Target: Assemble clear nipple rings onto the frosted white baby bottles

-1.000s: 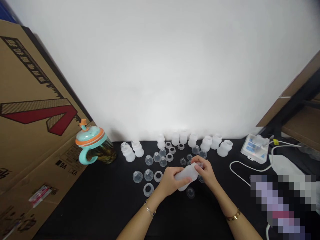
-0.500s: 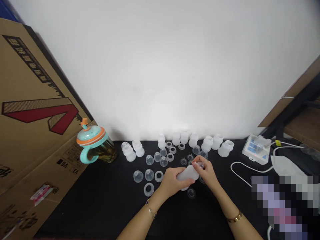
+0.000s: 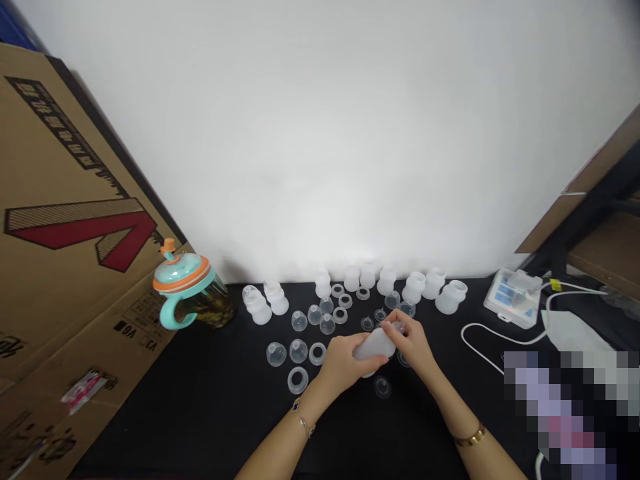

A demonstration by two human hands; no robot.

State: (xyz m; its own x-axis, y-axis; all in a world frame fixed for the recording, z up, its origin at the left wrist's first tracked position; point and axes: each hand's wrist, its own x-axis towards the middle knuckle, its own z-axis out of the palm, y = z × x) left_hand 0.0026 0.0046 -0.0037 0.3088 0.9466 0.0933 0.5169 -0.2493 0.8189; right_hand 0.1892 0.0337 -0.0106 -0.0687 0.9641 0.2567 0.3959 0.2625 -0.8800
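Note:
My left hand (image 3: 344,363) is wrapped round a frosted white baby bottle (image 3: 375,345), which lies tilted with its mouth toward the right. At that mouth my right hand (image 3: 411,343) pinches a small clear part (image 3: 399,327), mostly hidden by the fingers. Below the hands lies a clear silicone nipple (image 3: 383,387). More nipples (image 3: 367,323) sit just behind them. To the left are several clear dome caps (image 3: 299,351) and white collar rings (image 3: 298,380). Open bottles (image 3: 414,288) stand in a row along the wall, and two capped bottles (image 3: 257,305) stand farther left.
A teal and orange lidded jug (image 3: 193,287) with dark contents stands at the left, by a big cardboard box (image 3: 75,220). On the right are a clear plastic case (image 3: 513,298), a white cable (image 3: 480,327) and a white sheet (image 3: 575,331). A white wall closes the back.
The bottle has tipped slightly between my hands, and the fingers of my right hand have shifted a little at its mouth. Everything on the table stays in place.

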